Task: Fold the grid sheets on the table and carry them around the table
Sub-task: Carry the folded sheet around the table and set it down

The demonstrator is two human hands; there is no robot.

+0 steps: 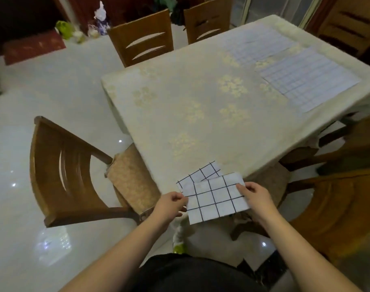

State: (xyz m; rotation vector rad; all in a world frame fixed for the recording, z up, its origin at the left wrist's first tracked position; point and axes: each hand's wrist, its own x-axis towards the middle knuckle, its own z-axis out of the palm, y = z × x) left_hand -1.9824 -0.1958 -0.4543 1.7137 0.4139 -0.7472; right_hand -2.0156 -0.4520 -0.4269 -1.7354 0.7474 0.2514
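I hold two folded white grid sheets with black lines, overlapping, just off the near corner of the table. The front folded sheet [216,200] covers most of the back one [203,172]. My left hand [171,204] pinches their left edge and my right hand [254,198] pinches the right edge. Two flat, unfolded grid sheets lie on the cream flowered tablecloth [190,98] at the far right: one nearer [306,79], one farther [255,43].
Wooden chairs ring the table: one at my left [74,171], two at the far side [144,39] [207,20], others at the right [336,199]. The glossy white floor [43,98] spreads out to the left, with a red mat [32,47] and bags beyond.
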